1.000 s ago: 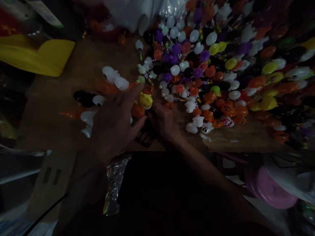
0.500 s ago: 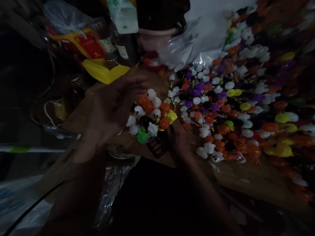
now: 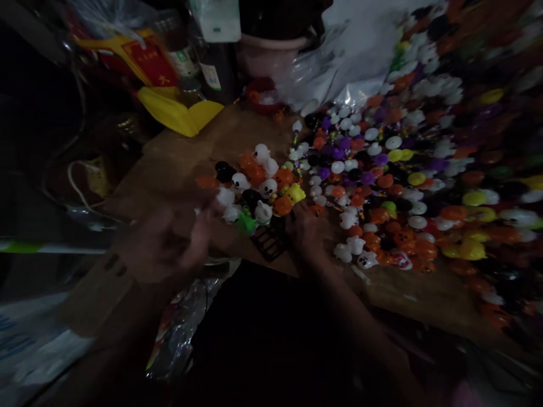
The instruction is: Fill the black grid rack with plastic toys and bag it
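A small cluster of toy figures (image 3: 258, 192), white ghosts, orange pumpkins, a yellow one (image 3: 296, 194) and a green one (image 3: 245, 224), lies on the brown cardboard sheet (image 3: 178, 164). My left hand (image 3: 169, 243) hovers blurred just left of the cluster, fingers apart, with nothing visible in it. My right hand (image 3: 306, 229) rests on the cardboard at the cluster's right edge, fingers curled beside a black grid-shaped piece (image 3: 269, 243). In the dim light its grip is unclear.
A big heap of small toys (image 3: 403, 169) in several colours covers the right side. A yellow folded thing (image 3: 178, 113), bottles (image 3: 182, 62), a pink tub (image 3: 271, 53) and clear plastic bags (image 3: 339, 62) stand at the back. Crinkled plastic (image 3: 186, 322) hangs below the cardboard's front edge.
My left hand swept loose toys into a cluster, then dropped from above it down to its left. The view shifted up and left. My right hand stayed by the black grid piece.
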`<state>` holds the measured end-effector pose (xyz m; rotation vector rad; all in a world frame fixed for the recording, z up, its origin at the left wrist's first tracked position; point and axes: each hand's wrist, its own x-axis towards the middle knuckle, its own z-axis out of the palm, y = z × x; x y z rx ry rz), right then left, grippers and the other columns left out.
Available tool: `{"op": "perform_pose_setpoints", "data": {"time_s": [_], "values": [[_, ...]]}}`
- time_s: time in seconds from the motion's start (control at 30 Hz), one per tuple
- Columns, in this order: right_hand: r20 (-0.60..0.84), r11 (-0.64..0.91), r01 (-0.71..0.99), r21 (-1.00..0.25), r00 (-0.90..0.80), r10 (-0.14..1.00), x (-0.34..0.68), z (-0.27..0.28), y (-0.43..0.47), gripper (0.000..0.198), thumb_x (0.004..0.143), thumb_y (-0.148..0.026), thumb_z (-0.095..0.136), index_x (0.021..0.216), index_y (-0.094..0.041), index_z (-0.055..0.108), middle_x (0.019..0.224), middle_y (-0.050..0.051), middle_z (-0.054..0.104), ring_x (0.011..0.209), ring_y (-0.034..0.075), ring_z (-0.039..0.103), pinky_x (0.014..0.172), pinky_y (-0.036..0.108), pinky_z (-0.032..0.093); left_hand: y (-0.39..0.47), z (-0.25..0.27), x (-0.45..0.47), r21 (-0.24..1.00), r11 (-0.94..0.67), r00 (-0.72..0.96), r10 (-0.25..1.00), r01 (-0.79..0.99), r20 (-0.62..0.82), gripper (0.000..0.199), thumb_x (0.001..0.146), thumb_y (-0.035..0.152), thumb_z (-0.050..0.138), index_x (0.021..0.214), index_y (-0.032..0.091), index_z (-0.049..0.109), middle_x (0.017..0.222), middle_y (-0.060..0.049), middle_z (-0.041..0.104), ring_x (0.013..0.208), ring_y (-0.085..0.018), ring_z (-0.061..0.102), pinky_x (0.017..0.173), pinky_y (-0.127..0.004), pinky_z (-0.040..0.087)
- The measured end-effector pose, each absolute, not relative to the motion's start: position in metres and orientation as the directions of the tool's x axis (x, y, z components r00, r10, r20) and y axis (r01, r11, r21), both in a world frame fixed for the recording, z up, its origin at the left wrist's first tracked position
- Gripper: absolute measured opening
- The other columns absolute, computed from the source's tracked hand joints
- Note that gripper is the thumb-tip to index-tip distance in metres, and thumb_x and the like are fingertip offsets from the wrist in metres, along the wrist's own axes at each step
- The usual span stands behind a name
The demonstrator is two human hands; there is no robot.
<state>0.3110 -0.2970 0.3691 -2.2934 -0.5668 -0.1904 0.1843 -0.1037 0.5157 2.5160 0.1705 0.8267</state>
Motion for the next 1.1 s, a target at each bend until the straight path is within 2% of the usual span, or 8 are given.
{"op": "perform_pose_setpoints", "data": {"time_s": [0.17,0.3,0.53,0.63,0.8,0.9,0.97,1.1], "values": [[0.317,-0.588,0.461,-0.665,0.887,0.337,0.311,0.37,-0.299,0.024,0.097,-0.02,0.05,0.112,-0.015,0.068,0.114,0.015,0.07,0.103,0.025,0.066,0.091,0.038,0.055,-0.137,0.432,0.138,0.529,-0.843,0.875,0.181,-0.097,0.448,0.011,0.096,0.023,0.059,0.098,0.024,0.07,0.087,0.002,0.078,0.076,-0.016,0.074,0.071,-0.027,0.06],[0.395,-0.623,0.493,-0.607,0.868,0.301,0.28,0.373,-0.319,0.038,0.099,-0.017,0.044,0.13,-0.017,0.065,0.129,0.016,0.066,0.12,0.026,0.062,0.103,0.041,0.053,-0.142,0.39,0.134,0.441,-0.89,0.902,0.089,-0.119,0.423,0.02,0.098,0.023,0.057,0.113,0.018,0.07,0.109,-0.007,0.077,0.1,-0.022,0.073,0.09,-0.033,0.057],[0.391,-0.581,0.691,-0.431,0.723,0.57,0.198,0.373,-0.363,0.033,0.098,-0.014,0.049,0.123,-0.02,0.071,0.107,0.012,0.071,0.094,0.023,0.063,0.084,0.04,0.051,-0.152,0.37,0.156,0.351,-0.912,0.914,-0.059,-0.213,0.401,0.047,0.095,0.035,0.066,0.138,0.018,0.06,0.137,-0.015,0.067,0.124,-0.034,0.064,0.106,-0.051,0.048],[0.41,-0.69,0.612,-0.388,0.785,0.465,0.182,0.376,-0.396,0.032,0.097,-0.013,0.049,0.119,-0.023,0.071,0.1,0.009,0.071,0.089,0.021,0.061,0.086,0.041,0.048,-0.163,0.369,0.167,0.358,-0.897,0.913,-0.105,-0.258,0.394,0.043,0.095,0.032,0.065,0.137,0.02,0.061,0.142,-0.017,0.063,0.129,-0.036,0.06,0.109,-0.056,0.045],[0.522,-0.908,0.295,-0.297,0.847,0.104,0.172,0.379,-0.473,0.018,0.097,-0.02,0.056,0.113,-0.023,0.065,0.103,0.01,0.066,0.092,0.023,0.062,0.08,0.039,0.05,-0.17,0.375,0.191,0.357,-0.893,0.908,-0.117,-0.274,0.403,0.033,0.096,0.03,0.065,0.126,0.019,0.064,0.128,-0.018,0.068,0.125,-0.037,0.061,0.103,-0.055,0.048],[0.539,-0.946,0.122,-0.301,0.84,-0.063,0.182,0.371,-0.498,0.027,0.095,-0.032,0.063,0.12,-0.021,0.061,0.113,0.014,0.062,0.101,0.028,0.06,0.083,0.043,0.053,-0.17,0.377,0.2,0.319,-0.909,0.894,-0.11,-0.267,0.434,0.027,0.095,0.032,0.066,0.119,0.02,0.065,0.118,-0.016,0.07,0.113,-0.035,0.066,0.096,-0.052,0.052],[0.489,-0.938,0.106,-0.33,0.869,-0.074,0.196,0.363,-0.499,0.033,0.094,-0.035,0.065,0.123,-0.021,0.062,0.115,0.015,0.061,0.103,0.029,0.059,0.085,0.044,0.053,-0.173,0.378,0.2,0.312,-0.916,0.891,-0.097,-0.254,0.443,0.026,0.095,0.032,0.067,0.117,0.021,0.065,0.116,-0.014,0.07,0.112,-0.034,0.066,0.095,-0.05,0.053],[0.411,-0.917,0.191,-0.349,0.911,0.033,0.226,0.353,-0.484,0.021,0.096,-0.028,0.059,0.114,-0.021,0.069,0.104,0.013,0.064,0.096,0.027,0.059,0.083,0.041,0.051,-0.187,0.387,0.197,0.331,-0.924,0.894,-0.026,-0.192,0.447,0.027,0.098,0.032,0.061,0.121,0.018,0.062,0.132,-0.018,0.061,0.123,-0.033,0.061,0.097,-0.047,0.053]]}}
